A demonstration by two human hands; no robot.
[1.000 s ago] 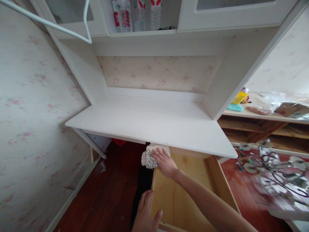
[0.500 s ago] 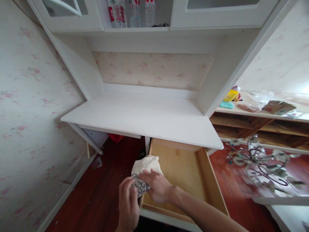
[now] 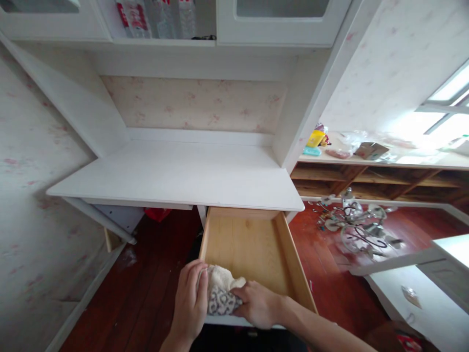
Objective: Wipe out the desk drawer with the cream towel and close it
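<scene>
A cream cloth (image 3: pixel 221 292) with a grey leopard-like pattern lies bunched over the front left corner of a pulled-out wooden drawer (image 3: pixel 252 244). My right hand (image 3: pixel 258 304) grips the cloth's right side, fingers curled into it. At the corner's left, my left hand (image 3: pixel 192 296) is closed around the drawer's left wall near its front end, with its fingers against the cloth's edge. The drawer's bare wooden bottom shows behind the cloth. The drawer hangs out from under a white desk (image 3: pixel 205 171).
Plastic bottles (image 3: pixel 163 19) stand on the shelf above the desk. To the right, a chandelier (image 3: pixel 361 222) lies on the red wooden floor (image 3: pixel 146 293). Behind it, a low shelf unit (image 3: pixel 388 178) carries bags and a cardboard box (image 3: pixel 371 151). White furniture (image 3: pixel 406 298) is at the lower right.
The cloth and my right hand have moved from the drawer's left wall toward me, to its front corner. My left hand has shifted onto the drawer wall. The view has turned right.
</scene>
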